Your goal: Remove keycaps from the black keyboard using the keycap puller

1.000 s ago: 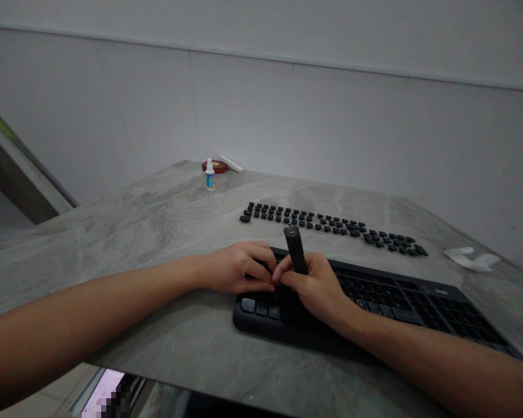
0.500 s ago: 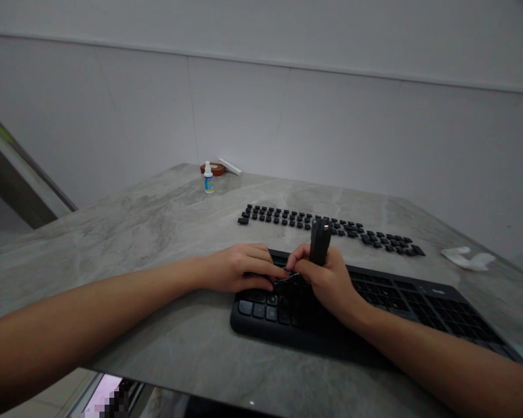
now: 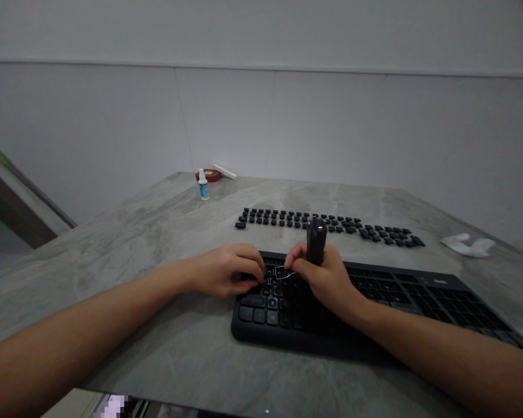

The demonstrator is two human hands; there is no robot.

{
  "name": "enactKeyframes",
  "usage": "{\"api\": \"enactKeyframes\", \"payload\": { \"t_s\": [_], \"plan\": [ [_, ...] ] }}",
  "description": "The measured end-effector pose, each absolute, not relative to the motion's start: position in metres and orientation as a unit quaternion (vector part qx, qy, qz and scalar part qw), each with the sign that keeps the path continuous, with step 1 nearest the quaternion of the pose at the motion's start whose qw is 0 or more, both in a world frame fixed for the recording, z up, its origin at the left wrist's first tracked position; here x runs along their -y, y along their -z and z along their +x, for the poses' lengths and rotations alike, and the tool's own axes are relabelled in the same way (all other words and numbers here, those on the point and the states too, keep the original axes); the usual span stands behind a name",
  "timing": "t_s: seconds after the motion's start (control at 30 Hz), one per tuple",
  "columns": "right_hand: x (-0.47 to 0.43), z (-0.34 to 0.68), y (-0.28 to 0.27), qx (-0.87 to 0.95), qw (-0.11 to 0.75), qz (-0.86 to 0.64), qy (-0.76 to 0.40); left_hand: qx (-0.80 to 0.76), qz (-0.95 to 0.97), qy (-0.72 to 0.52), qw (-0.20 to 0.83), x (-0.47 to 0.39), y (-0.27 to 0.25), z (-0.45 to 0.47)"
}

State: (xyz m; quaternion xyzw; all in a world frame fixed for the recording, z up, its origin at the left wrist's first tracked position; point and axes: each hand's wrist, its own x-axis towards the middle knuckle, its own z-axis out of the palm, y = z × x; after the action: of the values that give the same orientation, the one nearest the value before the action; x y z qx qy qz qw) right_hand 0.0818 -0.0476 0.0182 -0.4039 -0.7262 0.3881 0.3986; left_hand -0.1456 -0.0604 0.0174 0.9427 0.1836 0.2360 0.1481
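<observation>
Black rectangular keyboard (image 3: 392, 284) lies near the front edge of the grey marbled table (image 3: 157, 232). The left hand (image 3: 233, 270) is at the keyboard's left end; whether its grip is together I cannot tell. The right hand (image 3: 329, 278) has its grip clamped on a black-handled wire tool (image 3: 316, 241). Small black keycaps (image 3: 347, 223) lie in rows toward the far edge.

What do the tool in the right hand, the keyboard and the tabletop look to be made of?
Tool: the handle looks like black plastic, dark with a low sheen; the thin wire tip is probably metal, given its bright glint.
Keyboard: likely plastic, matte, with a smooth dark frame.
Tabletop: stone-look, grey and veined; real stone or printed laminate, I can't tell.
</observation>
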Motion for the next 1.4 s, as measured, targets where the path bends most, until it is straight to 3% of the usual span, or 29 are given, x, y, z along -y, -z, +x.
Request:
{"api": "enactKeyframes", "payload": {
  "t_s": [0.13,0.27,0.37,0.73,1.4],
  "plan": [
    [0.046,0.082,-0.017,0.727,0.397,-0.406,-0.385,-0.231,0.924,-0.275,0.129,0.052,-0.012,-0.151],
    [0.046,0.082,-0.015,0.732,0.399,-0.400,-0.380,-0.392,0.848,-0.356,-0.003,0.029,0.002,-0.166],
    [0.047,0.082,-0.015,0.735,0.402,-0.395,-0.377,-0.459,0.826,-0.326,-0.020,0.012,0.011,-0.175],
    [0.045,0.082,-0.014,0.738,0.388,-0.405,-0.377,-0.508,0.809,-0.297,0.007,0.006,0.015,-0.171],
    [0.046,0.081,-0.017,0.740,0.394,-0.403,-0.368,-0.455,0.844,-0.264,-0.102,0.018,0.006,-0.162]
  ]
}}
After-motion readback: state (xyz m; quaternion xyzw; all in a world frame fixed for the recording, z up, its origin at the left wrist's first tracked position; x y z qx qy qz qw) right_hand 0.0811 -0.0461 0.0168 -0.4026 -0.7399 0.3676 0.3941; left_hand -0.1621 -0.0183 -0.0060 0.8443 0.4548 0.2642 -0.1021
